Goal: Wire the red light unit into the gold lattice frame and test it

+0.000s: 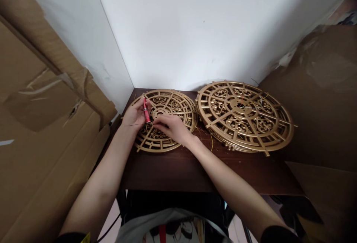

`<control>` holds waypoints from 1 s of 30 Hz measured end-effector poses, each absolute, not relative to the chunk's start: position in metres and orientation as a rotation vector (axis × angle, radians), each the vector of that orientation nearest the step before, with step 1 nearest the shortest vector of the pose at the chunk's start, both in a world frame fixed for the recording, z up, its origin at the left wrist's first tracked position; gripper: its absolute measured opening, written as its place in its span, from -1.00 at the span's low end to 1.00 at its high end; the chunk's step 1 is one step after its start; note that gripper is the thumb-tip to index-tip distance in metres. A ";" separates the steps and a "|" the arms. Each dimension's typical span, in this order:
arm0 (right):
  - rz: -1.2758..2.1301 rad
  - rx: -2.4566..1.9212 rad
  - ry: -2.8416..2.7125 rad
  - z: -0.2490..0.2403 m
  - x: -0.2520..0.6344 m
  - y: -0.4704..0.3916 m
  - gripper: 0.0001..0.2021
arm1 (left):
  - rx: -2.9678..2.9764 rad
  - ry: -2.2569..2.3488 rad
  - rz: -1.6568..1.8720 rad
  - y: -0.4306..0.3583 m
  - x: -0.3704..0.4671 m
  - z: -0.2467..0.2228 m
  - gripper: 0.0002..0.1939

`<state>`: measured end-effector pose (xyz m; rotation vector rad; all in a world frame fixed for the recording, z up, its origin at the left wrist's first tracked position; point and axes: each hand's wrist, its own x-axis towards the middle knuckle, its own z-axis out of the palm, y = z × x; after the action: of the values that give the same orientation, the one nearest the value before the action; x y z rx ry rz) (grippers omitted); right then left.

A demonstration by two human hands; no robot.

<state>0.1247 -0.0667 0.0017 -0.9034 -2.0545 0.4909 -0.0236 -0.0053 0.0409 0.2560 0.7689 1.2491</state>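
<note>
My left hand [135,114] is closed around a slim red pen-shaped tool [146,112] with metal bands, its lower end tilted toward me. At that lower end, my right hand [170,125] is in a pinch, thumb against fingers. Whatever lies in the pinch is too small to make out. A thin dark wire [133,125] sticks out to the left across my left wrist. Both hands are over a round gold openwork panel [189,113], which lies on others like it. Part of it is hidden by my hands.
To the right, a second stack of gold panels [258,114] has loose wires at its hub. A yellow wire [212,143] trails onto the dark brown table [173,172]. Cardboard [41,124] stands at the left, more cardboard [320,98] at the right, a white wall [178,31] behind.
</note>
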 end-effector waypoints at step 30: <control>0.332 -0.918 -2.107 0.001 0.123 -0.069 -0.89 | 0.304 0.792 1.284 -0.011 -0.018 0.043 -0.71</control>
<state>0.1228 -0.0686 0.0014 -0.9184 -2.1069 0.3318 -0.0180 -0.0107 0.0432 0.3042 0.7924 1.2844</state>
